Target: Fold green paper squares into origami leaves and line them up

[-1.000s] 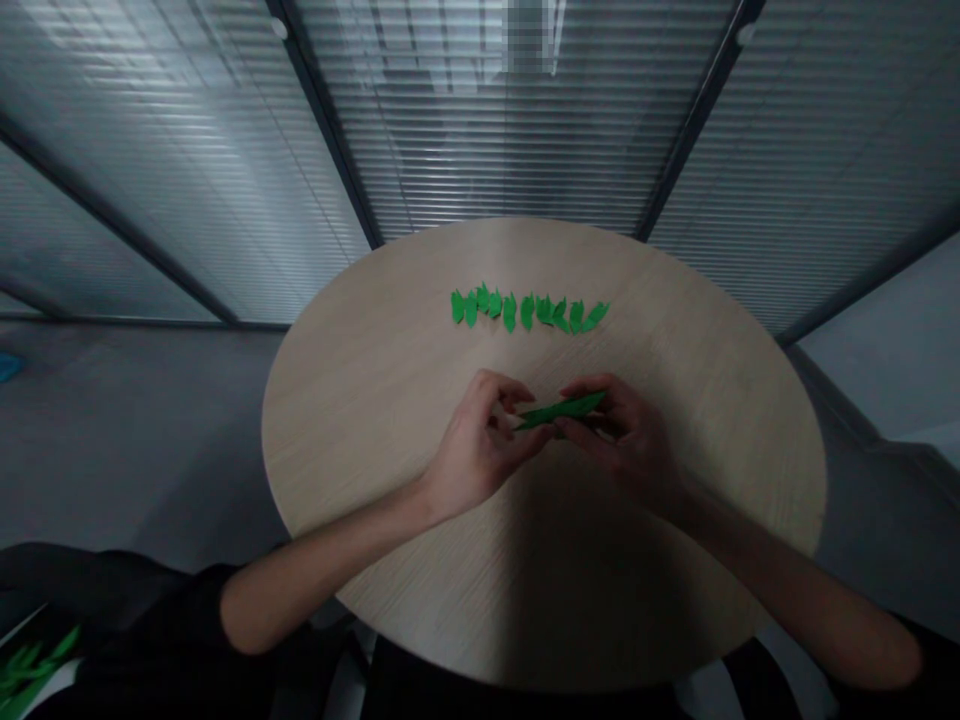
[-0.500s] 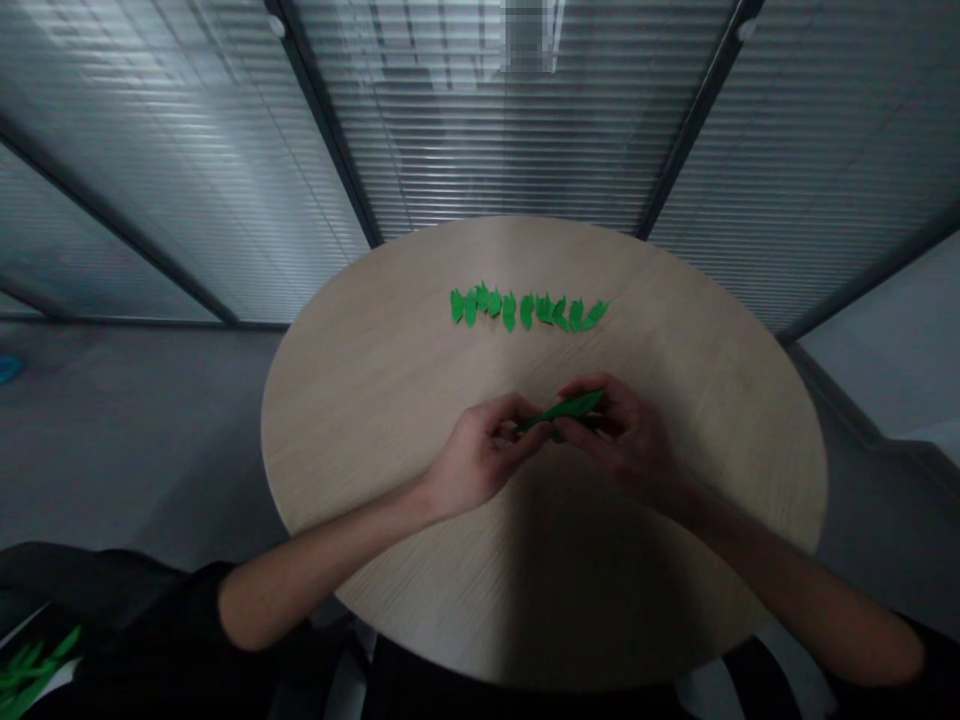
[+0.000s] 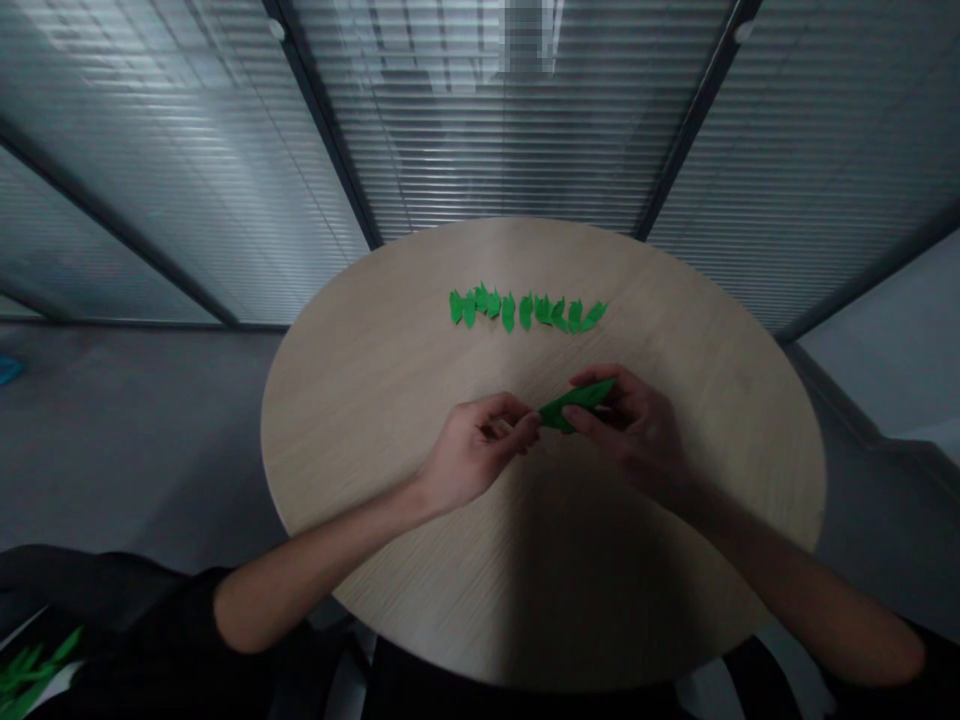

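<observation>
Over the middle of a round light-wood table [image 3: 375,400], both my hands meet on a folded green paper piece [image 3: 576,403]. My right hand [image 3: 637,430] grips it with thumb below and fingers behind. My left hand [image 3: 476,455] is curled, its thumb and forefinger pinched at the piece's left tip. Farther back on the table lies a row of several small folded green paper pieces [image 3: 525,309], side by side.
Glass walls with closed horizontal blinds [image 3: 480,130] stand right behind the table. More green paper shapes [image 3: 26,665] lie low at the left edge of view, beside my dark sleeve. Grey floor surrounds the table.
The green piece has been drawn a little to the right and up in my right hand and looks shorter. My left hand's fingers have closed to a pinch at its left tip.
</observation>
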Demonstrator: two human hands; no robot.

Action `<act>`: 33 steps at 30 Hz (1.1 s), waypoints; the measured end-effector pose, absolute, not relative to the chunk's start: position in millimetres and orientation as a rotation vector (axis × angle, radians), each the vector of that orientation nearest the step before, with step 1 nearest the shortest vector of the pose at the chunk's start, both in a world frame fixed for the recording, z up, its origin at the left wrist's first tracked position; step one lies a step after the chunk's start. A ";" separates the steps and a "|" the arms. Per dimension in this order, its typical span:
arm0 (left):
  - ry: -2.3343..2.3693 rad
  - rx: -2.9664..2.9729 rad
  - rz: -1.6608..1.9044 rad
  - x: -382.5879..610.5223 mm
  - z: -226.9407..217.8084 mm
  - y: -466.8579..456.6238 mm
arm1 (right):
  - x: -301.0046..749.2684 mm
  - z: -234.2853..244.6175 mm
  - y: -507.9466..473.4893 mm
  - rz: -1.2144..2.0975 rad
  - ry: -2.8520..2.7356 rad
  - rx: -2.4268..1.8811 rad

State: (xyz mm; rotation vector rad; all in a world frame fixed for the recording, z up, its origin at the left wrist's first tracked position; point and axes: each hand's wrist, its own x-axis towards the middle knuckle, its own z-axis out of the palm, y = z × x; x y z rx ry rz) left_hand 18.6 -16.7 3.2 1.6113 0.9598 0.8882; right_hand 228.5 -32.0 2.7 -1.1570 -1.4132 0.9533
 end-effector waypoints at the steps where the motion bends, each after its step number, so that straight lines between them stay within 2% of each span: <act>1: 0.954 1.614 0.887 18.3 3.9 -16.7 | 228.4 3.1 -31.8 0.952 -1.406 -1.156; 20: 0.855 1.591 0.859 24.1 -3.0 -20.2 | 223.6 3.7 -35.1 1.151 -1.442 -1.039; 33: 0.878 1.631 0.899 20.8 -5.2 -18.7 | 226.2 -0.1 -32.0 1.079 -1.508 -1.000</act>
